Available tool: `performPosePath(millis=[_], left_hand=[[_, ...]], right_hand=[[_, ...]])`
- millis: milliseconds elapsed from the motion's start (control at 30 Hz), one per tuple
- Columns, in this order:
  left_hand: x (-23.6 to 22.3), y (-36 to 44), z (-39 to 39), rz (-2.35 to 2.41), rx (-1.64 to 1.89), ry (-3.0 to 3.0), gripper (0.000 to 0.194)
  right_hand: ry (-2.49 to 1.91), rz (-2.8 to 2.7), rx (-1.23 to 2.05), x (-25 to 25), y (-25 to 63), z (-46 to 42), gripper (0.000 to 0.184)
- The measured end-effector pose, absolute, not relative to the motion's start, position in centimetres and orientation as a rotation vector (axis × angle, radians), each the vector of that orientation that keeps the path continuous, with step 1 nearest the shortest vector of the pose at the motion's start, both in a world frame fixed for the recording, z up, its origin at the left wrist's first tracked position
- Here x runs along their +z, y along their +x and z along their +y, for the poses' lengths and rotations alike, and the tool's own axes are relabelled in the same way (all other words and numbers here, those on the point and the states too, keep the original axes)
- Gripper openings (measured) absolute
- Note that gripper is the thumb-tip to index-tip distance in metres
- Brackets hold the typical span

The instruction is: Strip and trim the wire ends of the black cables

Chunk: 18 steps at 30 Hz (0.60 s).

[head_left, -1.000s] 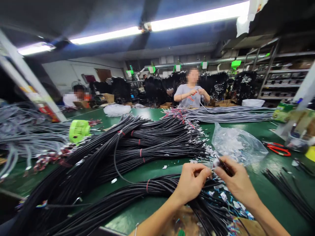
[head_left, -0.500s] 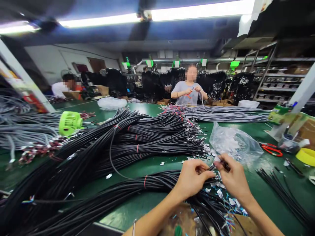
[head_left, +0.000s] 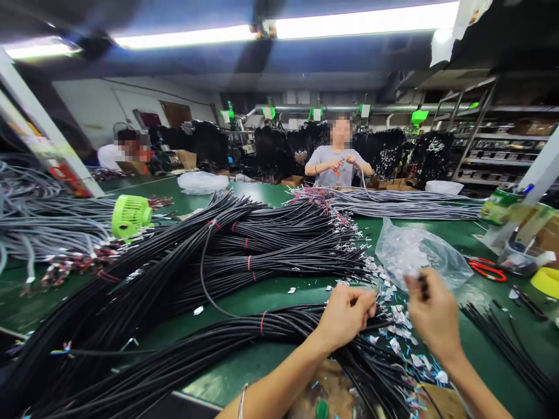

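Note:
My left hand (head_left: 345,317) is pinched shut on the end of a black cable, with thin wire ends (head_left: 378,295) poking out past the fingertips. Under it runs a bundle of black cables (head_left: 218,333) tied with a red band. My right hand (head_left: 434,314), blurred by motion, is curled to the right of the left one. Something dark shows between its fingers, too smeared to name. Scraps of white paper-like filler and blue wire bits (head_left: 399,326) lie between and below the hands. Coloured wire ends (head_left: 414,398) fan out from the bundle near the front.
Larger tied black cable bundles (head_left: 288,265) fill the middle. A clear plastic bag (head_left: 419,250), red-handled scissors (head_left: 487,269) and loose black cables (head_left: 510,343) lie right. A green fan (head_left: 131,216) and grey cables (head_left: 82,227) are left. Across the table a person (head_left: 338,160) handles a cable.
My right hand has pulled away from my left, to the right, and is now blurred. My left hand stays nearly in place at the cable end. The view has shifted slightly.

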<state>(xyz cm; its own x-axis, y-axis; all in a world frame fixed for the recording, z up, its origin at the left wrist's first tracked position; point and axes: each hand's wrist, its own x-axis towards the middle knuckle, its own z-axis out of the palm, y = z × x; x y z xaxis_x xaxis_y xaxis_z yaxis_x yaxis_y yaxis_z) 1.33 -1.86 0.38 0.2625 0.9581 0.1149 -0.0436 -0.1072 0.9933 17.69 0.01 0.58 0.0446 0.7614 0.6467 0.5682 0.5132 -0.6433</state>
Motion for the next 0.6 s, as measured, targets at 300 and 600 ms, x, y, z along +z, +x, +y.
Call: performPosePath(millis=[300,600], left_hand=[[0.6,0.5,-1.4,0.807,1.027,1.411,0.051],[-0.6,0.7,-0.8,0.698,1.086,1.44,0.05]], right_hand=[[-0.944,-1.778,0.832,1.3,16.2,-1.8,0.032],[-1.055,-1.36,0.964,3.0,16.8,-1.2,0.04]])
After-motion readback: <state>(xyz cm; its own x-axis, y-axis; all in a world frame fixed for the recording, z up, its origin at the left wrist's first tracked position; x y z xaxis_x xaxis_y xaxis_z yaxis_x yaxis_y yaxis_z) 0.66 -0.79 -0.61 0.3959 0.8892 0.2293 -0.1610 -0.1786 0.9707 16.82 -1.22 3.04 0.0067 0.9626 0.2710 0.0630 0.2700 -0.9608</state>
